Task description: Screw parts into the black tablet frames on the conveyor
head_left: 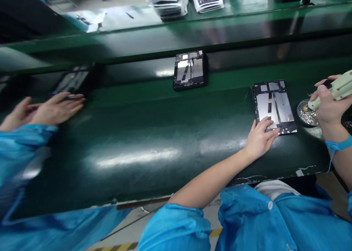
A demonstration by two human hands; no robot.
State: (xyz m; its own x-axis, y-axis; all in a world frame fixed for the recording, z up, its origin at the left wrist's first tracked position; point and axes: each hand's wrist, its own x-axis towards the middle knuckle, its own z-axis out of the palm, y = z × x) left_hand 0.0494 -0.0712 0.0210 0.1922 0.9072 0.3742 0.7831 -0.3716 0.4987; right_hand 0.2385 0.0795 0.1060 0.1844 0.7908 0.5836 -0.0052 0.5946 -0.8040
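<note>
Closest to the near edge of the green worktop (pixel 165 133), the person's left hand (pixel 258 141) rests palm down, fingers loosely spread over the near end of an opened tablet (pixel 284 100). It grips nothing; I'd say the light press is there to steady the flat piece. The tablet lies at the right of the worktop, inner side up, so its metal plates and dark ribbons are exposed. A blue strap (pixel 339 144) circles the right wrist, its cord hanging down.

The right hand (pixel 327 104) is wrapped around a pale green power screwdriver (pixel 342 87), its tip slanting left over a round perforated dish (pixel 305 118) of small metal bits. The dish sits just beside the tablet, presumably for a short reach.

At the left, a co-worker's hands (pixel 57 109) are at a dark device (pixel 74 78); blur there hides whether they grasp it.

Farther, a second tablet (pixel 189 69) lies between the two workers, perhaps parked within reach of both. On the far shelf (pixel 239 14), white-wrapped pieces (pixel 167 1) are stacked out of the way.
</note>
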